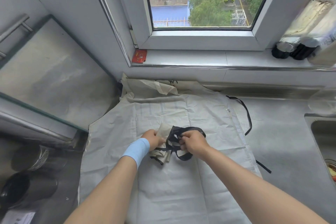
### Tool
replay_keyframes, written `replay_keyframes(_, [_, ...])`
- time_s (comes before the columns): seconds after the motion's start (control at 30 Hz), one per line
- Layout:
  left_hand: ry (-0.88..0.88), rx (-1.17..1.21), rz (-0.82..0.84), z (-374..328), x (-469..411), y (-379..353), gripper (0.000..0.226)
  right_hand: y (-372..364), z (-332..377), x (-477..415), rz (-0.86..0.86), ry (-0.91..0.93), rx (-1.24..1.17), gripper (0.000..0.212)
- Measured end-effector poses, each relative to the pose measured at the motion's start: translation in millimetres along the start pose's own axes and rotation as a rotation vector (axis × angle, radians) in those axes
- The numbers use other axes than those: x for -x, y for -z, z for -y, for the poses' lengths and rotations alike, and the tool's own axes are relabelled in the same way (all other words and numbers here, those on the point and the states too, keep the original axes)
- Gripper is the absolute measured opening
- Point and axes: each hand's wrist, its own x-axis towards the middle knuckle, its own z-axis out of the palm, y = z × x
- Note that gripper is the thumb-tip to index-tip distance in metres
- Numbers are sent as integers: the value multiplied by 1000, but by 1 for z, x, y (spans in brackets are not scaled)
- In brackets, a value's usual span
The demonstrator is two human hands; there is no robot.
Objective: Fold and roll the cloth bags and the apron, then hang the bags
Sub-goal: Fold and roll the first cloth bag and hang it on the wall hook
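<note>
The rolled cloth bag (164,131) is held just below the centre of the frame, between the two hands and over the apron (181,191), which is spread flat on the counter (283,132). The cream roll is gripped at its left end by the left hand (153,139), whose fingers are curled round the fabric. A light blue wristband (136,149) is worn on that wrist. The black strap (190,130) of the bag is pinched by the right hand (193,142), with the fingers closed on it, and loops of the strap are seen above and below this hand. A second cream bag (163,86) is laid crumpled at the far edge of the apron, under the window sill (200,58). A black tie (248,114) of the apron is trailed over the counter at the right of the frame, near the sink (309,117).
</note>
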Motion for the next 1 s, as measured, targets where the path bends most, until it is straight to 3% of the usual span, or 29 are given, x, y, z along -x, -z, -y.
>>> replay_keyframes(0.13, [11,306,64,8,7,2,6,5,1,-3,-23,59,32,27])
replay_keyframes(0.23, [76,834,267,12,18,5,22,10,7,1,92,82,-201,21])
replay_keyframes(0.33, [33,1054,456,15,26,10,22,15,16,8,188,90,-254,9])
replay_keyframes(0.43, [-40,1114,518,10,32,13,25,11,24,10,216,116,-144,6])
replay_keyframes(0.6, [-129,1161,520,2,37,17,28,0,30,10,17,69,-204,15])
replay_keyframes(0.77, [-156,1092,529,-3,45,25,27,-10,36,21,120,34,-346,7])
replay_keyframes(0.9, [-153,1052,534,0,50,29,28,-5,35,20,128,31,-208,11])
replay_keyframes(1.0, [-137,1056,498,5,50,31,31,10,37,20,92,146,-164,14])
